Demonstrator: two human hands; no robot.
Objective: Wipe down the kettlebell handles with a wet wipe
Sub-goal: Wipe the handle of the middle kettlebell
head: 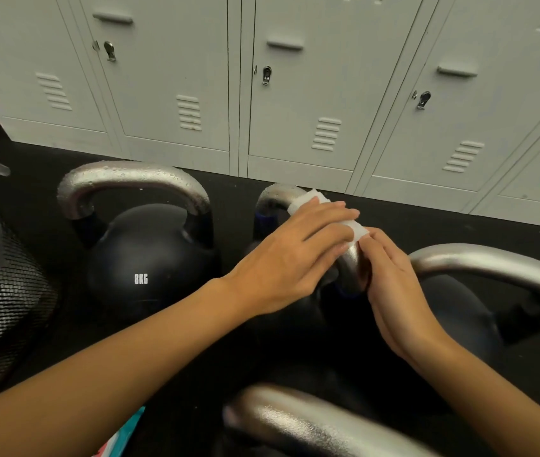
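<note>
A white wet wipe (pixel 308 199) is draped over the steel handle (pixel 275 196) of the middle kettlebell. My left hand (pixel 288 258) lies across the wipe with fairly straight fingers and presses it onto the handle. My right hand (pixel 393 285) comes in from the right, and its fingertips pinch the wipe's right end where the handle bends down. The body of this kettlebell is mostly hidden under my hands. To the left stands a black 8KG kettlebell (pixel 143 268); its handle (pixel 130 176) is beaded with droplets.
Another kettlebell handle (pixel 492 262) arches at the right, and a blurred one (pixel 295 420) sits close at the bottom. A black mesh bin (pixel 1 298) with a plastic liner stands at the left. Grey lockers (pixel 295 94) line the back. A colourful packet (pixel 123 437) lies by my left forearm.
</note>
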